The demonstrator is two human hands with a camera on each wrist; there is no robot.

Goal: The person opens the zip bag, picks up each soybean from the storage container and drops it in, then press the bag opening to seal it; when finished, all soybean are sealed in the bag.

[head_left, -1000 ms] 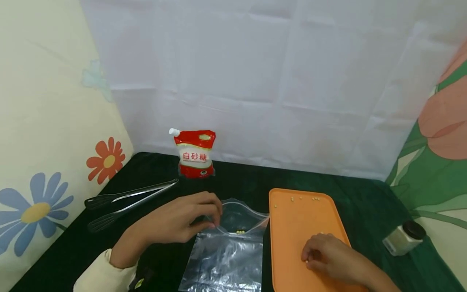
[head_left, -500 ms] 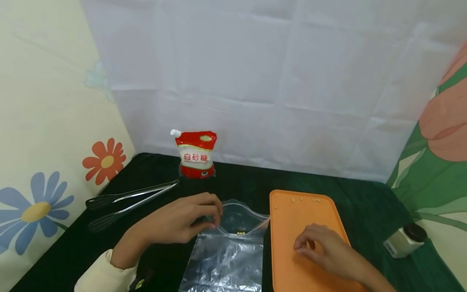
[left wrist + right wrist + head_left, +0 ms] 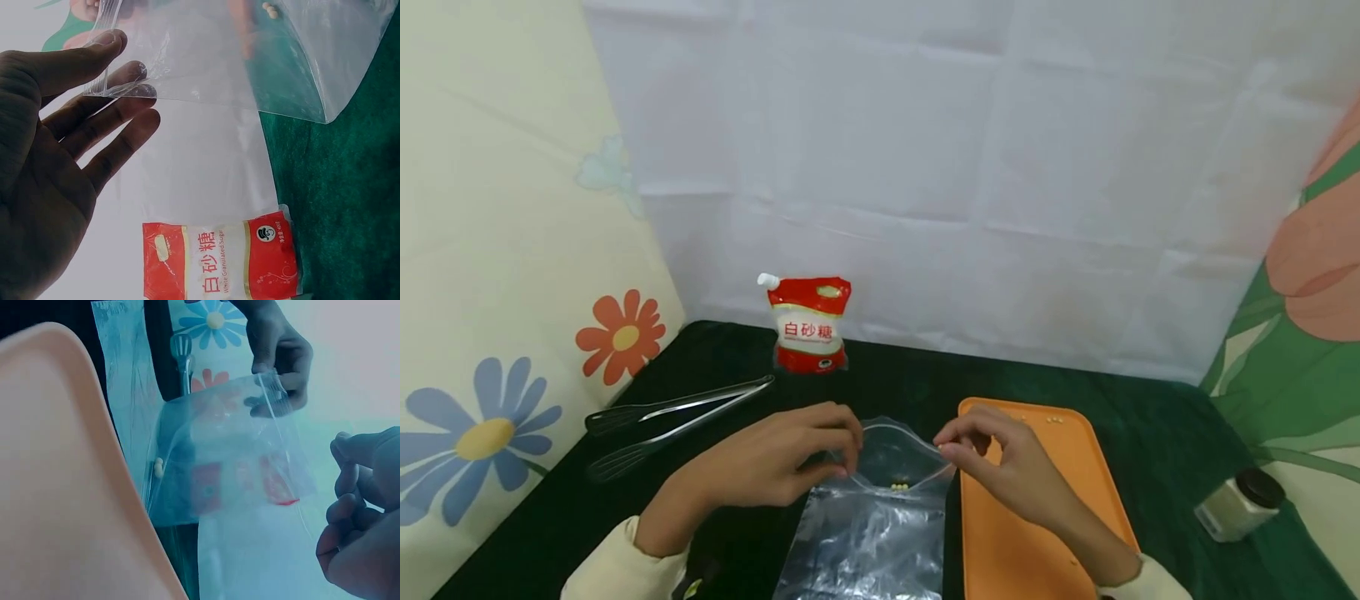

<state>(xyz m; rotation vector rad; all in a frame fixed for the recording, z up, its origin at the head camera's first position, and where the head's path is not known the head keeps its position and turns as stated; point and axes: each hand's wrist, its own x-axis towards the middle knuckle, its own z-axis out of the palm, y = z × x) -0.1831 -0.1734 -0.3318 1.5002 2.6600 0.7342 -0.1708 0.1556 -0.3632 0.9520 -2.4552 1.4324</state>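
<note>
A clear zip bag (image 3: 868, 542) lies with its mouth spread wide, several yellow soybeans (image 3: 898, 487) inside just below the opening. My left hand (image 3: 790, 458) pinches the bag's left rim between thumb and fingers; the left wrist view shows the thumb (image 3: 103, 44) over the zip strip. At the mouth's right side is my right hand (image 3: 1000, 454), thumb and fingertips together on a small pale soybean (image 3: 938, 444). In the right wrist view the bean is hidden by those fingers (image 3: 347, 447). Beneath the right hand is an orange tray (image 3: 1045, 500) with several soybeans (image 3: 1055, 420).
Metal tongs (image 3: 685, 408) lie at the left. A red and white sugar pouch (image 3: 808, 325) stands at the back against the white cloth (image 3: 925, 208). A dark-lidded jar (image 3: 1240, 504) lies tilted at the far right on the green tablecloth (image 3: 1172, 450).
My right hand has moved left and up from over the tray to the bag's mouth, fingertips pinched. The left hand keeps its hold on the rim.
</note>
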